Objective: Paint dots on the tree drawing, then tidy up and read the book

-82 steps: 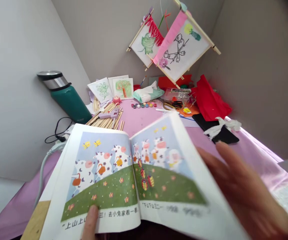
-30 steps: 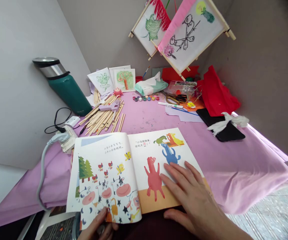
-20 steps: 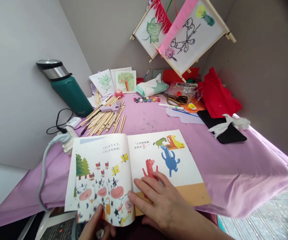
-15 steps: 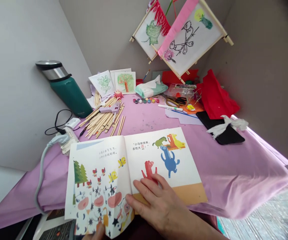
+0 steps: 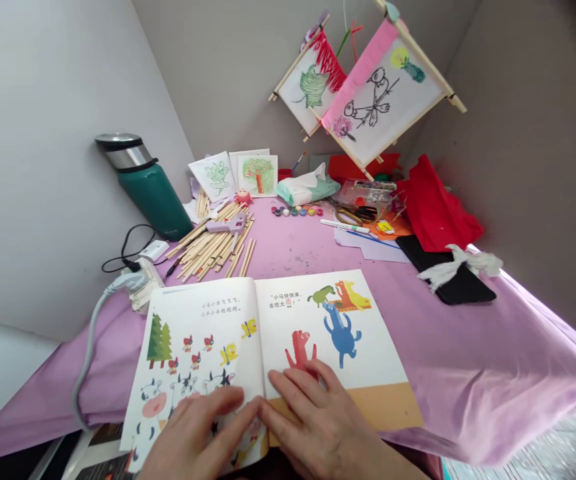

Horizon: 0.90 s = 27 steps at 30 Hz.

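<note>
An open picture book (image 5: 288,300) lies near the table's front edge. Its left page shows cows, trees, ladybirds and yellow birds; the right page has a red horse and a blue one. My left hand (image 5: 198,433) rests over the lower left page, fingers stretched toward the fold, hiding part of the cows. Flat on the lower right page, my right hand (image 5: 318,413) lies with its fingers spread, covering the lower part of the red horse. The two hands meet close to the fold.
Behind the book, wooden sticks (image 5: 208,250) lie under a lilac glue gun (image 5: 228,223). A green bottle (image 5: 153,193) and a power strip (image 5: 145,287) stand left. Wipes (image 5: 308,190), scissors (image 5: 353,213), a black phone-like slab (image 5: 468,287) and red cloth (image 5: 438,207) are right. Drawings (image 5: 378,100) hang above.
My left hand has come up from the bottom edge onto the left page, which now lies flatter. My right hand stays on the right page. The view has shifted slightly.
</note>
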Each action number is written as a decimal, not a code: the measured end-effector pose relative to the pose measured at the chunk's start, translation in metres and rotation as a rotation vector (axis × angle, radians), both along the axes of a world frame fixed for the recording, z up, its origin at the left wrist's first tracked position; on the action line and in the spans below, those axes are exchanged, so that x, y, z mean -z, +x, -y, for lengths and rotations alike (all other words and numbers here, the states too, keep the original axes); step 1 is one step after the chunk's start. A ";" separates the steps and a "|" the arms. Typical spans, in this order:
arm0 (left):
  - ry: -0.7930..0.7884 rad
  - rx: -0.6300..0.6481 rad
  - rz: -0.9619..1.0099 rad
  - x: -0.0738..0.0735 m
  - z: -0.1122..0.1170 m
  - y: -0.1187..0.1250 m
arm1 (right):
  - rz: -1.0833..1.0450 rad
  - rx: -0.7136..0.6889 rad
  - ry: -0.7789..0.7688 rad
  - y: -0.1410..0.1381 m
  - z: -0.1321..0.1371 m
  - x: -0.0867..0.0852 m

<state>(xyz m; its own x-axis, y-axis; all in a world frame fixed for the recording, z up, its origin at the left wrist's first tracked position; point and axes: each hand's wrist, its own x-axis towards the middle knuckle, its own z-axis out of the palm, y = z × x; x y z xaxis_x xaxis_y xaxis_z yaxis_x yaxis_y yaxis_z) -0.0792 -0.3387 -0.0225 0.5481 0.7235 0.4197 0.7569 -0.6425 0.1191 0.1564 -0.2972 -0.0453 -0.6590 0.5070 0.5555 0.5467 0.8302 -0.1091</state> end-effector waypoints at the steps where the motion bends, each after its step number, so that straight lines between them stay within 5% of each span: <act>1: 0.049 0.022 -0.124 0.001 -0.005 0.004 | -0.021 -0.003 0.012 0.000 0.000 0.001; 5: 0.195 -0.104 -0.287 0.020 -0.004 0.014 | -0.047 -0.017 0.019 0.001 -0.001 0.005; 12: 0.216 -0.259 -0.165 0.051 0.013 0.025 | 0.013 0.015 0.018 0.026 0.000 0.013; 16: 0.230 -0.403 -0.099 0.046 0.008 0.029 | 0.122 0.077 0.146 0.046 -0.003 0.022; 20: 0.200 -0.414 -0.055 0.035 0.004 0.029 | 0.180 0.205 0.175 0.054 -0.002 0.031; 27: 0.187 -0.436 -0.016 0.032 0.006 0.033 | 0.167 0.208 0.173 0.051 -0.001 0.035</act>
